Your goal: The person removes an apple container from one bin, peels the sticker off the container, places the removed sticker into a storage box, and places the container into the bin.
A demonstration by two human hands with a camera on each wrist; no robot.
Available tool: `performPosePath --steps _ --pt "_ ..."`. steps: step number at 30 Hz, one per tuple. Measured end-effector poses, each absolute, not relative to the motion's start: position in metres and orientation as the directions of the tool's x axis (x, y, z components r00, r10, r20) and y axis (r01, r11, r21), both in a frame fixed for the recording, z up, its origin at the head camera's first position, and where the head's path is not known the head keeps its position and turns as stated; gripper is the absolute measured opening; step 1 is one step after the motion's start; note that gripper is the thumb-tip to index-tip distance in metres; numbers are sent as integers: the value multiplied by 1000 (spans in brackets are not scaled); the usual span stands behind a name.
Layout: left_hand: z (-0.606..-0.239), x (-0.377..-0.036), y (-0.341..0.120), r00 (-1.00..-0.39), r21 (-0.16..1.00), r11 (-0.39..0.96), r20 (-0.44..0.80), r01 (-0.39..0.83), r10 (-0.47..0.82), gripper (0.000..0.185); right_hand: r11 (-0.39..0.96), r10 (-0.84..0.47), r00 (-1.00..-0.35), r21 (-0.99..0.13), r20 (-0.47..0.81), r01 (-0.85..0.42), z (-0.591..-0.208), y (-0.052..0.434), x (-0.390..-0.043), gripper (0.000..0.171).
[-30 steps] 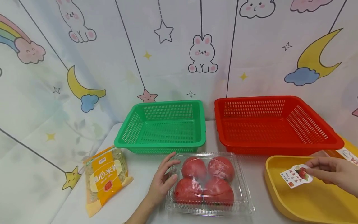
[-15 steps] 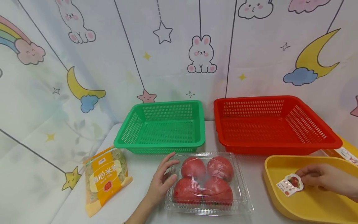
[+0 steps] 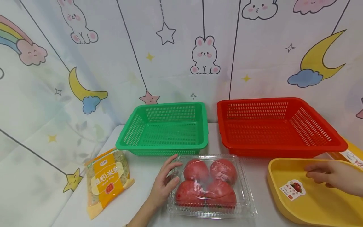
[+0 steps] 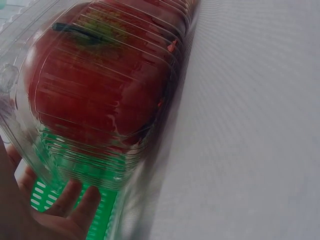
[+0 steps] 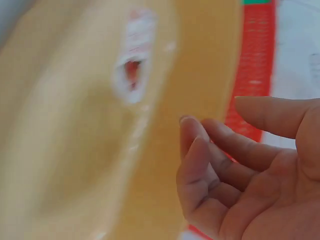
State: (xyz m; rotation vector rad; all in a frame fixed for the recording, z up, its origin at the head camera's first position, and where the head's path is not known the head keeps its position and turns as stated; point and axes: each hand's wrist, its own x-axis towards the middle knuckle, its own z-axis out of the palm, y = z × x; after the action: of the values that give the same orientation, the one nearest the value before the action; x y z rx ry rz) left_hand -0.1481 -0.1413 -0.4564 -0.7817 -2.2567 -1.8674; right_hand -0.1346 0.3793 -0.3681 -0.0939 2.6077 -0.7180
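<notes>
Tomatoes, four of them and red, sit packed in a clear plastic clamshell box on the white counter, near its front edge and between the two hands. The left hand rests against the box's left side with straight, relaxed fingers touching the plastic and gripping nothing; in the left wrist view the same fingers show through the ribbed clear wall beside one tomato. The right hand hovers over the yellow tray at the right of the counter, fingers loosely bent and empty (the right wrist view, though blurred, shows the fingers holding nothing). A small white sticker printed with a red fruit lies flat on the tray's floor, near the right hand's fingertips but apart from them; the same sticker appears as a pale smear in the right wrist view.

Behind the box stands a green slotted basket, and just to its right a larger red slotted basket, the two close together but not touching. The red basket's front rim lies just behind the yellow tray. At the left of the counter lies a yellow and clear food packet, well apart from the left hand. A pale backdrop printed with rabbits, moons, stars and clouds hangs behind the counter.
</notes>
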Motion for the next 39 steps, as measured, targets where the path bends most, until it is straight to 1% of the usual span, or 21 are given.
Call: performPosePath --steps 3,7,10,13,16,20,23,26,29,33,39 --pt "-456 -148 -142 -862 887 111 397 449 316 43 851 -183 -925 -525 -333 21 -354 366 -136 44" --pt "-456 -148 -143 -863 887 110 397 448 312 43 830 -188 -954 -557 -235 -26 -343 336 -135 50" --pt "-457 -148 -143 -863 886 114 398 450 312 42 788 -218 -964 -611 -153 -81 -339 311 -134 48" --pt "-458 -147 -143 -862 884 115 400 452 313 41 706 -257 -962 -697 -91 -123 -340 286 -133 47" --pt "-458 -147 -143 -861 885 114 399 451 315 42 641 -254 -966 -756 -45 -134 -344 261 -133 47" --pt "-458 -148 -141 -859 886 108 398 452 322 42 603 -212 -977 -790 -18 -116 -351 234 -132 50" --pt "-457 -148 -139 -856 884 104 402 455 323 42 586 -198 -980 -800 10 -127 -358 219 -131 54" --pt "-457 -148 -140 -854 880 107 409 462 321 42 587 -181 -983 -802 5 -113 -365 207 -129 62" --pt "-457 -148 -141 -851 876 107 416 469 320 42 576 -164 -984 -816 -70 -38 -371 198 -128 75" --pt "-458 -148 -141 -848 874 107 422 475 320 44 562 -160 -976 -827 -148 33 -378 192 -128 85" --pt "-456 -146 -141 -863 883 121 401 453 306 52 602 -171 -971 -798 -165 30 -385 192 -128 86"
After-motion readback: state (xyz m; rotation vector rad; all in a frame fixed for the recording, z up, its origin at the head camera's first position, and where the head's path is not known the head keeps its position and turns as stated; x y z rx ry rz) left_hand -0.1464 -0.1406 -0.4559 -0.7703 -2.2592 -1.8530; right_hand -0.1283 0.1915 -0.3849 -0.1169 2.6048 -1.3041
